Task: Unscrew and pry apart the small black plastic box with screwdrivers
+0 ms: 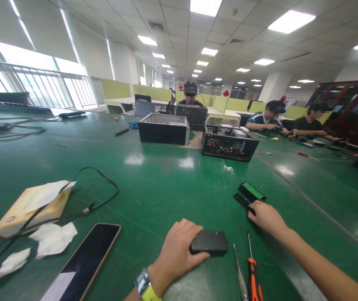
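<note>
My left hand point(180, 246) is wrapped round one end of a small black plastic case point(212, 242) lying on the green table, thumb along its near side. My right hand point(268, 218) reaches out farther and pinches the near end of a flat black cover point(241, 200). Alongside that cover lies a black housing with a green circuit board point(253, 191) in it. Between my forearms are a screwdriver with an orange and black handle point(252, 274) and a slim metal-shafted tool point(240, 271).
On the left lie a phone point(86, 259), crumpled tissues point(55, 239), a yellow box point(34, 207) and a looped black cable point(116, 188). Two open computer cases point(163, 136) point(229, 144) stand farther back on the table point(153, 184). Several people sit around its far side.
</note>
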`<action>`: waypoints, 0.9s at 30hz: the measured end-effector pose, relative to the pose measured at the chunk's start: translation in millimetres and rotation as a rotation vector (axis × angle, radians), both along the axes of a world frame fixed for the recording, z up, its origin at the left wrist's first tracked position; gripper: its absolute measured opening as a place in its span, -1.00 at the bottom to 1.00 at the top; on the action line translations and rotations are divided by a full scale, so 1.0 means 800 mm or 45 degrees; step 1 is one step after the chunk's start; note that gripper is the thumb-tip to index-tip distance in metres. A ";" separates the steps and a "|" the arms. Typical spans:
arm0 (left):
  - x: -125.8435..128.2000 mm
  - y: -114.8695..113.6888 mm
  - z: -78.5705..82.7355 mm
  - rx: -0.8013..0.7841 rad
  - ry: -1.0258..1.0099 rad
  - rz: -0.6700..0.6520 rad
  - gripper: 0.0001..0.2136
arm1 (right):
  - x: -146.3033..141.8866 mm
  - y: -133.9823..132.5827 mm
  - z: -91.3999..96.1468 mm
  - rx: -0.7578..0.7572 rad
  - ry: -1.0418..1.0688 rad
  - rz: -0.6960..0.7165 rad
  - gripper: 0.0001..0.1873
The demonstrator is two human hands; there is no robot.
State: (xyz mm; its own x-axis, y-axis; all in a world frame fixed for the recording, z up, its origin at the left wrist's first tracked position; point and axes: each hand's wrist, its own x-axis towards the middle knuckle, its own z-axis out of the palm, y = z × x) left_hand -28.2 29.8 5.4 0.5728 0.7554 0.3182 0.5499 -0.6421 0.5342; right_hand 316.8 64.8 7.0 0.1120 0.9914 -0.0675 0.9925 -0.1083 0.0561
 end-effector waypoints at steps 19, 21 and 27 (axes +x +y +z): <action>0.001 0.001 -0.001 -0.023 0.016 -0.020 -0.54 | 0.071 0.025 0.021 0.593 0.516 -0.205 -0.49; 0.000 0.001 -0.004 -0.023 0.019 -0.016 -0.54 | 0.088 0.030 0.028 0.754 0.538 -0.295 -0.39; 0.000 0.002 -0.008 -0.017 0.016 -0.016 -0.52 | 0.095 0.025 0.010 0.923 0.553 -0.314 -0.41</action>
